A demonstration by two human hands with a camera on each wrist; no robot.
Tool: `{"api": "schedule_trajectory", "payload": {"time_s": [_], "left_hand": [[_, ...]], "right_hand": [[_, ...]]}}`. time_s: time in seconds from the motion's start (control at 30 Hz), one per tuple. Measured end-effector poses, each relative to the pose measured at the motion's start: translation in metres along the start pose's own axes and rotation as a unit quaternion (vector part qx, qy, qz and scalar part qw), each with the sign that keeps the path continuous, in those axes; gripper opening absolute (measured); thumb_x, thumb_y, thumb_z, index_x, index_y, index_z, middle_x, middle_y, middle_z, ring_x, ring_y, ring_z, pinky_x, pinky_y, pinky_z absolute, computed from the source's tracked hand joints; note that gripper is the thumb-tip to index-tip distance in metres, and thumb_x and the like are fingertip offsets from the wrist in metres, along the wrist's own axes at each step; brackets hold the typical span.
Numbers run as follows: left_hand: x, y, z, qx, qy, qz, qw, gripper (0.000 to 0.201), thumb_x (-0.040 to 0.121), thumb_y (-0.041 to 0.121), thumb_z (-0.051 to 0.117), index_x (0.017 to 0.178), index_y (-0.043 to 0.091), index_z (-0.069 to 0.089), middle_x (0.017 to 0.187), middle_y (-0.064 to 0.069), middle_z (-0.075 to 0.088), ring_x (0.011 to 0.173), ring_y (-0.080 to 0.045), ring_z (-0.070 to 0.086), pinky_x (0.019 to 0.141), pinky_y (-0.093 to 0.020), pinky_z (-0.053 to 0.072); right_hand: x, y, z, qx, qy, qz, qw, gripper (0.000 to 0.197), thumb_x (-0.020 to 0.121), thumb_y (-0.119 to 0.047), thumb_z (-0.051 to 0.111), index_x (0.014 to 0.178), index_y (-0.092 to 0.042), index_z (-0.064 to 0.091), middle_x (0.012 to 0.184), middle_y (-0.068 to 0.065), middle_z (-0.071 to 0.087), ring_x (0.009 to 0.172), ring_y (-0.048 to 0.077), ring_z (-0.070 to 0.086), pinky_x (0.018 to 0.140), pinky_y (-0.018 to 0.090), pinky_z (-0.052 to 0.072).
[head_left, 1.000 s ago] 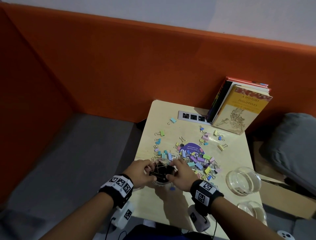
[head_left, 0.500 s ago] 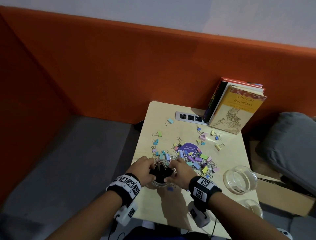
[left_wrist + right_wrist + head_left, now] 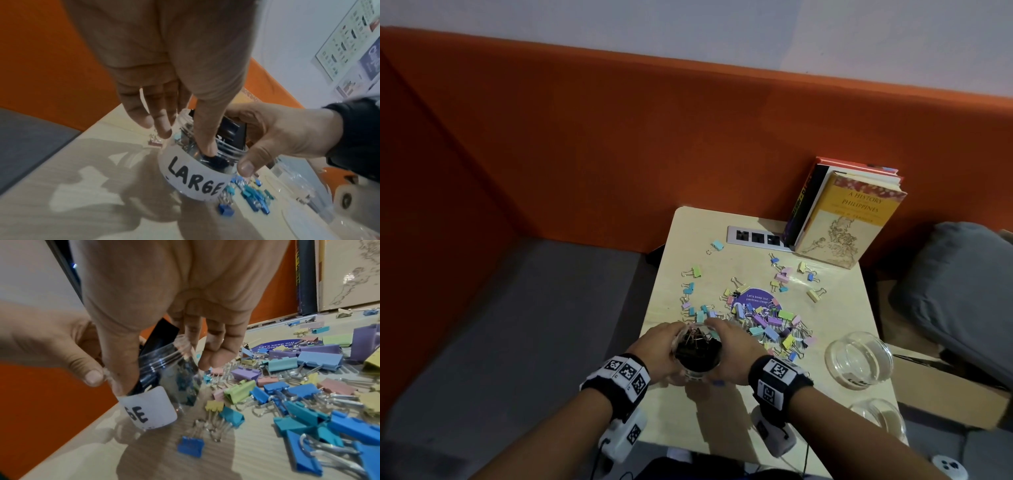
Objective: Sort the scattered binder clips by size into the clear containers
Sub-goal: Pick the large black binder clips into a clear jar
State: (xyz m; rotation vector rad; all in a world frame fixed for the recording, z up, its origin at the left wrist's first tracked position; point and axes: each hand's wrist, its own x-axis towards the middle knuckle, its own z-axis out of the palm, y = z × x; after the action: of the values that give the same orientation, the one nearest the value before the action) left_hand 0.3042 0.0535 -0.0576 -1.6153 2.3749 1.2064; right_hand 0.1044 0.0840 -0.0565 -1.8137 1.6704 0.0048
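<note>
A clear jar (image 3: 698,356) labelled LARGE (image 3: 195,180) stands near the table's front edge, packed with black binder clips (image 3: 697,346). One black clip (image 3: 232,131) sticks up above the rim. My left hand (image 3: 657,346) holds the jar's left side, thumb on the near wall and fingers (image 3: 162,128) at the far side. My right hand (image 3: 736,353) grips the right side in the same way, its thumb (image 3: 123,374) just above the label (image 3: 150,410). Pastel clips (image 3: 767,318) of mixed sizes lie scattered behind and to the right of the jar.
Two empty clear containers (image 3: 859,359) (image 3: 880,418) sit at the table's front right. Books (image 3: 846,219) lean at the back right beside an outlet strip (image 3: 756,236). A small blue clip (image 3: 191,447) lies just in front of the jar. Orange partitions surround the table (image 3: 688,428).
Both hands have stayed at the jar. The black clips that lay across its mouth now sit lower inside, and the hands have settled onto its sides.
</note>
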Motion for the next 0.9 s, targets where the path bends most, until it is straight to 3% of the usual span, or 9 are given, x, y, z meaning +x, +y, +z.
{"api": "schedule_trajectory", "payload": {"time_s": [0.13,0.37,0.47,0.6,0.73,0.83,0.9], "left_hand": [[0.003,-0.003,-0.016,-0.034,0.029,0.027,0.999,0.082,0.072,0.028,0.083,0.144,0.034,0.043,0.132,0.009,0.052,0.087,-0.006,0.057,0.074,-0.018,0.043],[0.031,0.054,-0.038,-0.072,0.057,0.08,0.992,0.073,0.076,0.031,0.085,0.138,0.032,0.046,0.125,0.021,0.05,0.094,-0.002,0.059,0.074,-0.02,0.047],[0.05,0.086,-0.031,-0.061,0.047,0.107,0.991,0.072,0.079,0.029,0.083,0.14,0.029,0.045,0.131,0.016,0.05,0.098,-0.007,0.059,0.073,-0.021,0.049],[0.077,0.13,-0.017,-0.048,0.046,0.138,0.988,0.076,0.08,0.033,0.081,0.145,0.032,0.041,0.139,0.005,0.049,0.095,-0.01,0.06,0.083,-0.024,0.049],[0.098,0.172,-0.003,-0.032,0.026,0.158,0.987,0.079,0.084,0.031,0.077,0.151,0.032,0.035,0.142,0.0,0.049,0.093,-0.013,0.062,0.087,-0.025,0.049],[0.115,0.199,0.007,-0.027,0.014,0.161,0.987,0.078,0.085,0.032,0.076,0.151,0.031,0.034,0.144,-0.002,0.048,0.089,-0.012,0.065,0.09,-0.031,0.052],[0.124,0.216,0.015,-0.021,0.012,0.162,0.986,0.076,0.087,0.03,0.075,0.151,0.028,0.035,0.142,-0.003,0.049,0.089,-0.012,0.063,0.086,-0.027,0.051]], "right_hand": [[-0.003,0.006,-0.015,0.071,0.038,-0.015,0.997,0.111,0.056,-0.047,0.087,0.148,-0.029,0.027,0.146,-0.004,0.044,0.128,0.02,0.048,0.103,0.035,0.044],[-0.02,0.043,-0.072,0.141,0.114,0.008,0.983,0.107,0.056,-0.046,0.09,0.144,-0.023,0.033,0.142,-0.001,0.052,0.124,0.02,0.053,0.097,0.032,0.047],[-0.032,0.067,-0.092,0.146,0.135,0.02,0.98,0.103,0.059,-0.041,0.091,0.145,-0.021,0.037,0.144,-0.002,0.05,0.124,0.02,0.053,0.098,0.033,0.046],[-0.05,0.109,-0.111,0.161,0.179,0.04,0.97,0.105,0.057,-0.039,0.093,0.145,-0.027,0.038,0.136,0.0,0.046,0.121,0.017,0.05,0.095,0.028,0.048],[-0.068,0.15,-0.129,0.166,0.207,0.067,0.962,0.105,0.055,-0.036,0.094,0.144,-0.033,0.038,0.122,0.0,0.044,0.103,0.017,0.054,0.085,0.022,0.046],[-0.077,0.175,-0.14,0.157,0.216,0.082,0.96,0.107,0.054,-0.037,0.095,0.145,-0.033,0.038,0.123,0.002,0.048,0.092,0.017,0.059,0.083,0.027,0.051],[-0.08,0.189,-0.146,0.156,0.223,0.094,0.957,0.108,0.055,-0.037,0.094,0.146,-0.031,0.037,0.128,0.003,0.049,0.092,0.017,0.061,0.083,0.028,0.052]]}}
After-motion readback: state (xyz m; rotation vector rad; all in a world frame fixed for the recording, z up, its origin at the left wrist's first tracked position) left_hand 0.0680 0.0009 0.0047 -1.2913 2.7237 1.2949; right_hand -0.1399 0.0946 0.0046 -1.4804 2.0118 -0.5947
